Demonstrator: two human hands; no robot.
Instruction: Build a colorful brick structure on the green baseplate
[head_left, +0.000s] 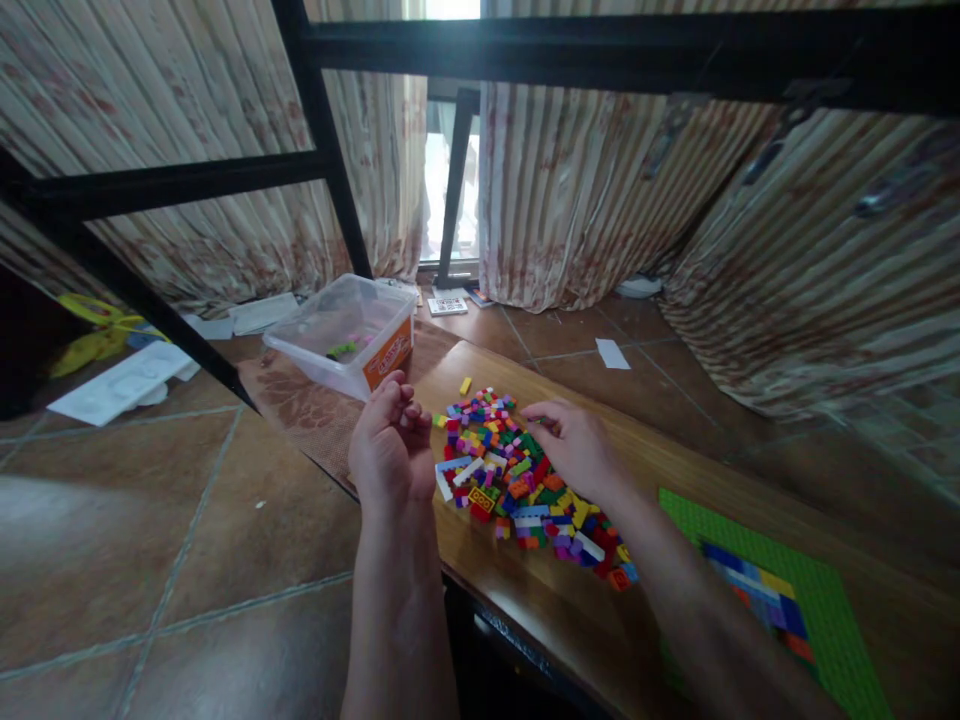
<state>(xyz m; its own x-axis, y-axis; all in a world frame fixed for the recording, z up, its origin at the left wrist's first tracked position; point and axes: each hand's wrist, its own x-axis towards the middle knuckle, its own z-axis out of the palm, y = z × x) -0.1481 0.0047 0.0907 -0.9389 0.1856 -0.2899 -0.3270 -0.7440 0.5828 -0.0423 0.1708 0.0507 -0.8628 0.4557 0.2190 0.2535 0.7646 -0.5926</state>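
A heap of small multicoloured toy bricks [517, 480] is spread over the wooden tabletop [480, 365]. My left hand [394, 445] is raised at the heap's left side, palm turned up and fingers curled in toward the thumb. Whatever it may hold is hidden by the fingers. At the heap's far right edge, my right hand [574, 445] points leftward with thumb and fingertips drawn together beside the bricks. Anything in that pinch is too small to tell. Partly behind my right forearm lies a green baseplate [840, 620] with a patch of coloured bricks [757, 590] on it.
A clear plastic box [337, 330] with an orange label and a few bricks inside stands beyond my left hand on a brown cloth [300, 410]. Black metal bars [330, 150] cross above the table. White paper [613, 354] and foam-like pieces [120, 385] lie on the tiled floor.
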